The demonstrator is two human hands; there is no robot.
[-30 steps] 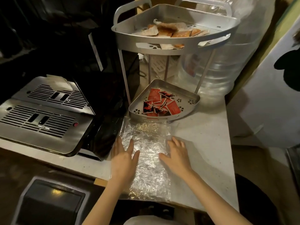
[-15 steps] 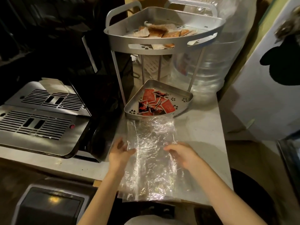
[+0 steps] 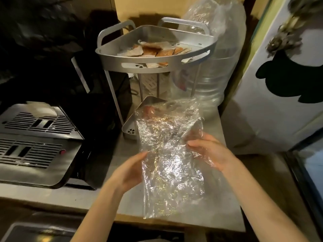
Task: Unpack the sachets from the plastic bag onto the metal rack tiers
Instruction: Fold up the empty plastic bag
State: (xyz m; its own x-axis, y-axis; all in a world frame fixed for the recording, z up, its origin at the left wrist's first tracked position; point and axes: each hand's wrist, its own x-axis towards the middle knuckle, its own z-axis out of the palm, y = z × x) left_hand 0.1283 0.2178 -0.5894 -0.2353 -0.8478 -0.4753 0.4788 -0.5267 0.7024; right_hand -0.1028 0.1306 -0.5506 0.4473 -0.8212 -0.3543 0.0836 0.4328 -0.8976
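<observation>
A clear, crinkled plastic bag [image 3: 167,165] is lifted off the counter and held upright between both hands; no sachets are visible inside it. My left hand [image 3: 129,172] grips its left edge and my right hand [image 3: 209,152] grips its right side. Behind it stands the two-tier metal rack [image 3: 111,60]. Its top tier holds brown and white sachets [image 3: 153,51]. Its bottom tier [image 3: 129,128] is mostly hidden behind the bag, with red sachets [image 3: 148,110] showing faintly through the plastic.
A black and silver coffee machine with slotted grilles [image 3: 35,142] fills the left. A large clear water bottle [image 3: 209,79] under plastic wrap stands behind the rack. The grey counter [image 3: 225,203] ends at a front edge near me. A white panel [image 3: 279,84] stands at right.
The bag lay flat on the counter under my palms; both hands have since gripped its edges and raised it in front of the bottom tier.
</observation>
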